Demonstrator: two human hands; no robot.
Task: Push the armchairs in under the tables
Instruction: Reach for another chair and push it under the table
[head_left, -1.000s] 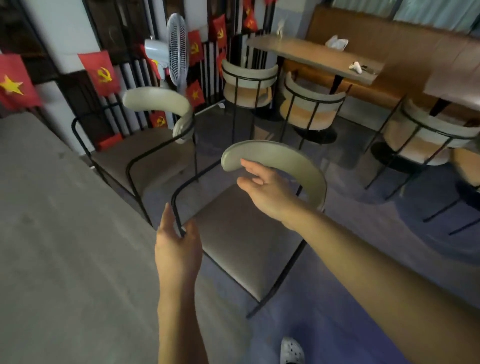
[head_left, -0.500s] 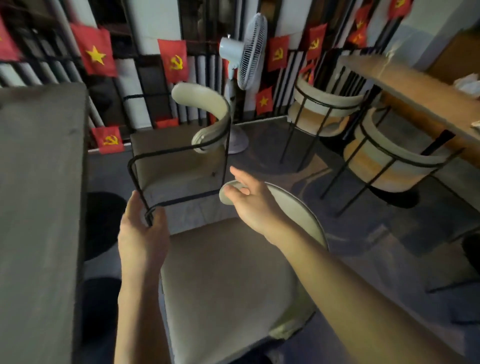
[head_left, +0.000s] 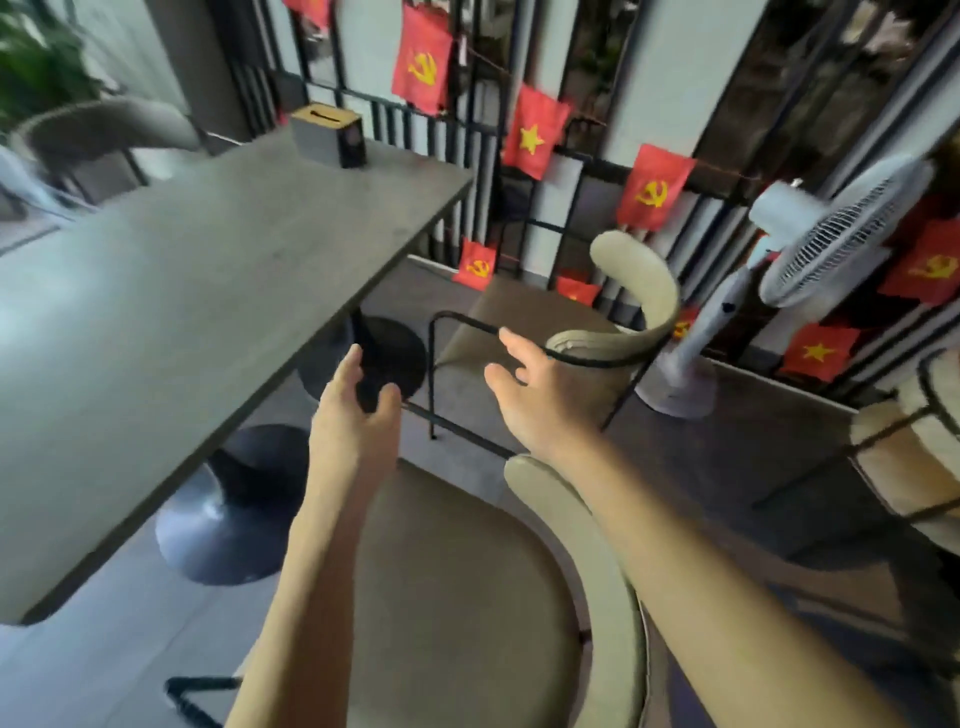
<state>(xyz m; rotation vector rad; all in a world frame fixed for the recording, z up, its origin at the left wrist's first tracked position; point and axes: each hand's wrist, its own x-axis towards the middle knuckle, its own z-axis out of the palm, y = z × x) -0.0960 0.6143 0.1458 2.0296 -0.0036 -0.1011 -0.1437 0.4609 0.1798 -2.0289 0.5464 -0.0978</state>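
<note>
A long grey table (head_left: 197, 270) fills the left half of the view. Right below me stands the near armchair (head_left: 467, 587), with a brown seat, a curved beige backrest and a black wire frame, beside the table's edge. A second armchair (head_left: 639, 291) of the same kind stands further off by the railing. My left hand (head_left: 358, 415) hovers open above the near chair's front. My right hand (head_left: 535, 400) reaches past the near backrest with fingers spread, close to the far chair's black armrest wire; it holds nothing.
Two round black pedestal bases (head_left: 228, 514) stand under the table. A small box (head_left: 330, 136) sits at the table's far end. A white standing fan (head_left: 810, 260) stands at right beside the flag-hung railing (head_left: 535, 130). More armchairs (head_left: 924, 447) stand at the right edge.
The view has swung left, bringing the grey table into view. Both hands have left the near chair and moved forward toward the far chair.
</note>
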